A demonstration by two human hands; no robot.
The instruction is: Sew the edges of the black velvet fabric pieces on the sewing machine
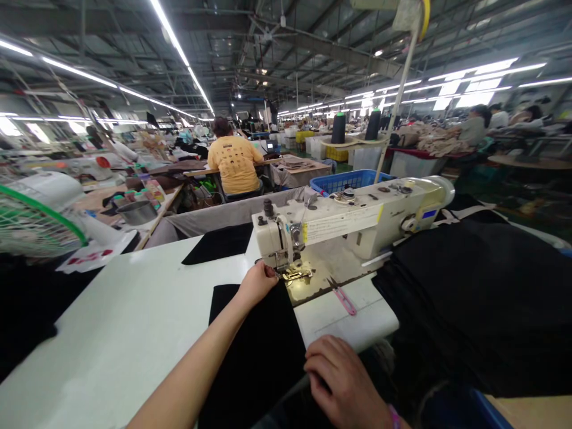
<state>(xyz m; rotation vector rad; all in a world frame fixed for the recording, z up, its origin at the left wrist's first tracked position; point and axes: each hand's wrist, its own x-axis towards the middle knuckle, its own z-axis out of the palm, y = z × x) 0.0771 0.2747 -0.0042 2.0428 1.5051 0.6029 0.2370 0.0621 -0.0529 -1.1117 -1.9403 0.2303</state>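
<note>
Left hand: the left hand (258, 282) is stretched forward, fingers curled down on the far end of the black cloth (257, 351), right at the presser foot (292, 273) of the sewing machine (353, 226).
Right hand: the right hand (342, 375) lies knuckles up at the near desk edge, fingers bent onto the cloth's near end; whether it pinches the cloth cannot be told.
Black cloth: flat on the white desk (120, 333), running from the near edge to the needle.
Beside it: a pink tool (344, 300) lies on the desk right of the cloth.
Right side: a dark fabric pile (473, 298).
Background: a person in a yellow shirt (235, 161), seated, back turned.
</note>
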